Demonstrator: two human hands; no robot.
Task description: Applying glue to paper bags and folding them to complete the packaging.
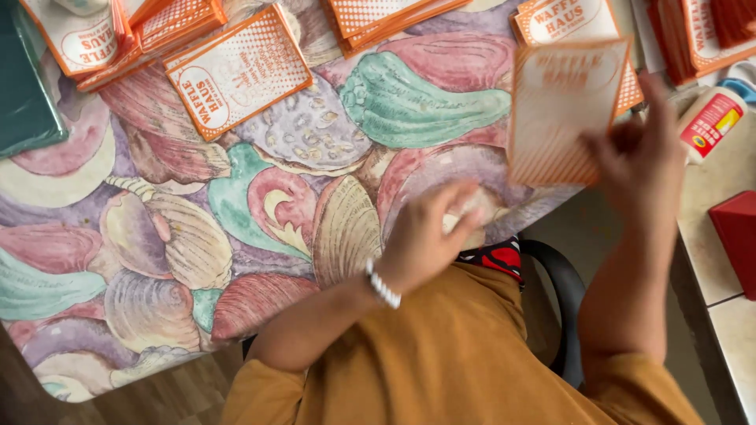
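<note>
Right hand [642,153] lifts an orange-and-white card [565,110] above the tabletop's [157,236] far right corner, fingers pinched on its right edge.

Left hand [425,236], wearing a white bead bracelet [383,285], rests loosely curled near the tabletop's near edge, holding nothing I can make out. More matching cards [236,71] lie spread along the far edge, and a white glue bottle [711,120] lies just beyond the lifted card on a side counter.

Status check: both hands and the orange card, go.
Right hand holds orange card, raised over table edge. Left hand on shell-print tablecloth; grip unclear. Card stacks lie beyond, apart.
</note>
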